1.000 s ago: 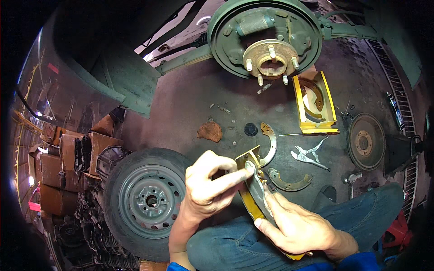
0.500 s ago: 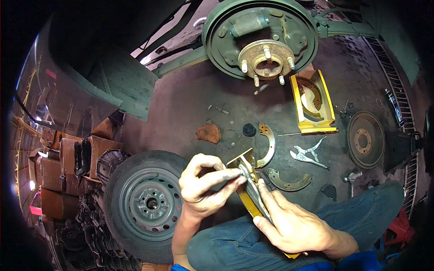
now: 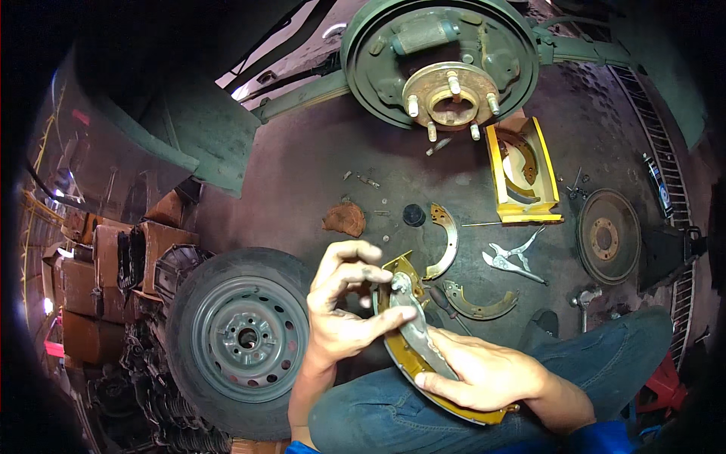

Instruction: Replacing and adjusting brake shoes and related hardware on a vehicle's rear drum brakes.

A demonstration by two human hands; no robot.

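Note:
Above my lap I hold a curved yellow brake shoe point(image 3: 409, 362) at a slant, with a grey metal lever point(image 3: 420, 333) lying along its face. My right hand point(image 3: 488, 371) is closed round the lower part of both, thumb on the shoe, fingers over the lever. At the upper end, my left hand point(image 3: 340, 306) grips the lever between its thumb and bent forefinger, close to the round pivot point(image 3: 401, 283). Its other fingers are curled and partly hidden. Just beyond, a loose brake shoe point(image 3: 445, 240) rests on the floor, and a second brake shoe point(image 3: 482, 304) lies nearer me.
Ahead hangs a rusty wheel hub point(image 3: 423, 87) on its backing plate point(image 3: 363, 79). A yellow box point(image 3: 527, 216) holds more shoes. Locking pliers point(image 3: 514, 257), a hammer point(image 3: 584, 299), a brake drum point(image 3: 605, 236) and small parts lie about. A wheel point(image 3: 189, 378) lies at left.
The brake shoe has turned, so more of its yellow face and the lever show. My left hand has gone from a fingertip pinch to a wider hold at the lever's upper end.

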